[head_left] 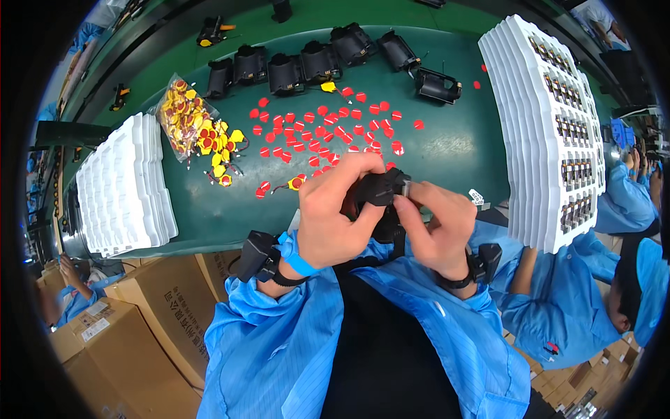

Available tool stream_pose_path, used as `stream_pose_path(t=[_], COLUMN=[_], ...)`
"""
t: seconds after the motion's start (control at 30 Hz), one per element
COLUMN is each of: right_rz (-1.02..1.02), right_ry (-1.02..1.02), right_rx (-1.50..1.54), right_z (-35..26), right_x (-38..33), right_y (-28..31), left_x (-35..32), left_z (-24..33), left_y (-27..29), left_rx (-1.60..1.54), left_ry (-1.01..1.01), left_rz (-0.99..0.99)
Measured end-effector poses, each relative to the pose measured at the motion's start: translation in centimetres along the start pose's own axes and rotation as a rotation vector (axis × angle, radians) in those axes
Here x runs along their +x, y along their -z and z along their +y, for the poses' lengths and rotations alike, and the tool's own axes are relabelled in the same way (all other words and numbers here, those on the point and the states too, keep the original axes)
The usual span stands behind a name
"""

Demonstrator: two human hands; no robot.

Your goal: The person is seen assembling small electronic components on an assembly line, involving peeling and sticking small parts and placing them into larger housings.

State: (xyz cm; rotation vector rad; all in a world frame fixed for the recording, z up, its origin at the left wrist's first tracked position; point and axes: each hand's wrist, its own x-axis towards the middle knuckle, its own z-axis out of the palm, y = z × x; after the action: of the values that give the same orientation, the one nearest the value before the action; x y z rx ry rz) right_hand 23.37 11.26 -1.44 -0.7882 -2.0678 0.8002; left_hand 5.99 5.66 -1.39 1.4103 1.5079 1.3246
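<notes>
A black plastic housing [380,188] is held up over the near edge of the green table. My left hand [331,213] is closed round it, with thumb and fingers on opposite sides. At the housing's right end, the thumb and forefinger of my right hand [443,223] pinch close together beside a small greyish part; whether they grip it or the housing's edge is hard to see. Just beyond my hands lie many round red stickers [314,133] scattered on the table. One yellow piece with a red disc and wires [296,183] lies near my left knuckles.
Several black housings [286,73] stand along the table's far side. A clear bag [183,119] of yellow-and-red wired pieces spills at left, beside stacked white trays [129,188]. More white trays [520,140], the top one filled with small parts, stand at right. A co-worker in blue [558,300] sits close right.
</notes>
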Motion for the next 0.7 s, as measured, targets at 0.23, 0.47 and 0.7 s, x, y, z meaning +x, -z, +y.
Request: stream_pose_path(t=[0.23,0.47,0.7], right_rz=[-0.087,-0.034,-0.029], right_ry=[-0.072,0.178,-0.117], right_rx=[0.109,-0.134,-0.633], right_z=[-0.4,-0.1,14.3], right_x=[1.6,7.2,30.0], right_y=[-1.0,-1.4,-4.4], left_x=[-0.1,-1.8,-6.8], left_z=[-1.2,0.0,-2.4], left_y=[1.3,3.8,7.8], left_rx=[-0.044,-0.197,0.049], left_ry=[-0.205,-0.058,-0.156], left_rz=[0.005,0.080,0.399])
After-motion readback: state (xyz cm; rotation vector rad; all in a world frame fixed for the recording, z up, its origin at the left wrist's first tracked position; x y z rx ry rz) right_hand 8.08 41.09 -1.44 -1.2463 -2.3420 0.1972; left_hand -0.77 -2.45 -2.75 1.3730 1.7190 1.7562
